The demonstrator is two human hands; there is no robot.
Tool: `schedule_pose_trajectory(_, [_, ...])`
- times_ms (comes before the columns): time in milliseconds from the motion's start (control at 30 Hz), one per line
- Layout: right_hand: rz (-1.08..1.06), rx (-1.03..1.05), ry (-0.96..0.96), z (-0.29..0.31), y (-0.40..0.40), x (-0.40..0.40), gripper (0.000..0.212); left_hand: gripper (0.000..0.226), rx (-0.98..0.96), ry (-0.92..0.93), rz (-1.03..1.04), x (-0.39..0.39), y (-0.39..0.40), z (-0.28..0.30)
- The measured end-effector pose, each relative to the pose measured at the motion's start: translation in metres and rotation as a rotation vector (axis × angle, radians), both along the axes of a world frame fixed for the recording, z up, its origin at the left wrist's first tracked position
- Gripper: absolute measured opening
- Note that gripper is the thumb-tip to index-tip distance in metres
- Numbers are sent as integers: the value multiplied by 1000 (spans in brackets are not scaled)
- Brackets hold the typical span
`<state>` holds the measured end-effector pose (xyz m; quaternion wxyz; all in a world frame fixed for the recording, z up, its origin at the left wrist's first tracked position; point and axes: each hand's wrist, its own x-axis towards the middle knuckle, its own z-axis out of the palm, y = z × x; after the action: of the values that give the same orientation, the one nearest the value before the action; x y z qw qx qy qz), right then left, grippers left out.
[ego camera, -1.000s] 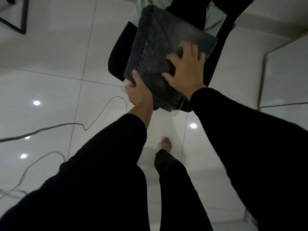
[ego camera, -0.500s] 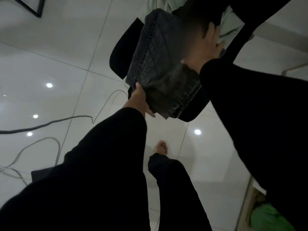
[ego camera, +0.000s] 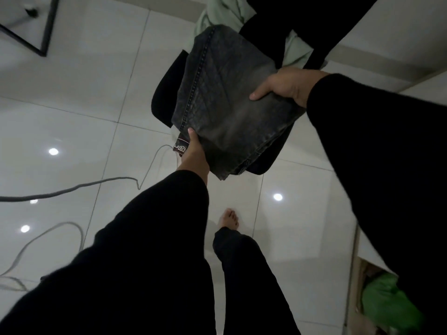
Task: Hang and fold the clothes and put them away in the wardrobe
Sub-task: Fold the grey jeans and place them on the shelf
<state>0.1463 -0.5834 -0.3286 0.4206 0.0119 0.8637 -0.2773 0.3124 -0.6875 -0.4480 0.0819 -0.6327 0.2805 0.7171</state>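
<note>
- Jeans (ego camera: 232, 100), dark grey and folded into a thick rectangle, sit between our two hands above a black chair (ego camera: 164, 102), whose seat shows beneath them at the left and lower right.
- Our left hand (ego camera: 193, 151) grips the near left corner of the jeans; the thumb lies on top, and we cannot tell how the other fingers lie, as they are hidden under the cloth.
- A brown label (ego camera: 180, 148) hangs from that corner, just beside the left thumb.
- Our right hand (ego camera: 287, 85) holds the right edge; the thumb presses across the top, and the other fingers are tucked out of sight below the fold.
- Both our arms wear black sleeves (ego camera: 154, 238).
- A pale green garment (ego camera: 222, 13) lies behind the jeans, partly covered by black cloth (ego camera: 290, 22).
- Below us the floor (ego camera: 72, 93) is glossy white tile, with a grey cable (ego camera: 72, 188) curling across it at the left.
- One bare foot (ego camera: 229, 218) stands on the tile.
- Something bright green (ego camera: 387, 301) shows at the lower right.
</note>
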Motion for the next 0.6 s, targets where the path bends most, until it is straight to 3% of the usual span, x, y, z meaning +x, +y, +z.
schedule_pose_trajectory(67, [-96, -73, -52, 24, 12, 15, 27, 81, 9, 66, 64, 10, -9, 16])
schedule_pose_trajectory(200, [-326, -205, -61, 77, 40, 52, 57, 78, 41, 270, -98, 22, -33, 66])
schedule_pose_trajectory(433, [-752, -408, 209, 175, 96, 147, 48, 50, -37, 553, -622, 16, -35, 190])
schedule_pose_trajectory(600, [-1040, -445, 374, 232, 151, 216, 44, 56, -173, 687, -980, 10, 14, 268])
